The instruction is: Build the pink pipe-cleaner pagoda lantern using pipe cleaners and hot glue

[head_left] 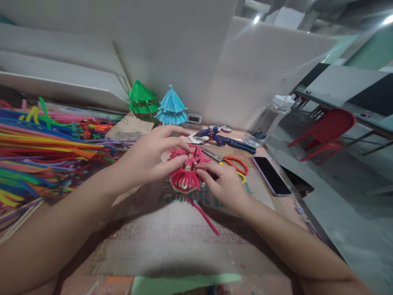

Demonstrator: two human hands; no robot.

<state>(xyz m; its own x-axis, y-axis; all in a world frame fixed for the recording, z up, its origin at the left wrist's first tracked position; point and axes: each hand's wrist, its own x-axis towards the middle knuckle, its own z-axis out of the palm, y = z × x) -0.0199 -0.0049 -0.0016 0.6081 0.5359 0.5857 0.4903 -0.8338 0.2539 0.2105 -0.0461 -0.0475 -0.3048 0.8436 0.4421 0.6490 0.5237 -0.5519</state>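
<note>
Both hands grasp a pink pipe-cleaner pavilion (186, 172) just left of the orange-handled scissors (231, 162): left hand (150, 157) pinching its roof, right hand (221, 183) gripping its side, fingers curled.

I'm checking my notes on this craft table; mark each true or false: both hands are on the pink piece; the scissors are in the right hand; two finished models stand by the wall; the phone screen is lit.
1. Both hands, left hand and right hand, touch the pink pipe-cleaner piece: true.
2. The scissors are in the right hand: false, they lie on the table.
3. A green model and a blue model stand by the wall: true.
4. The phone is lit: false, its screen is dark.
</note>
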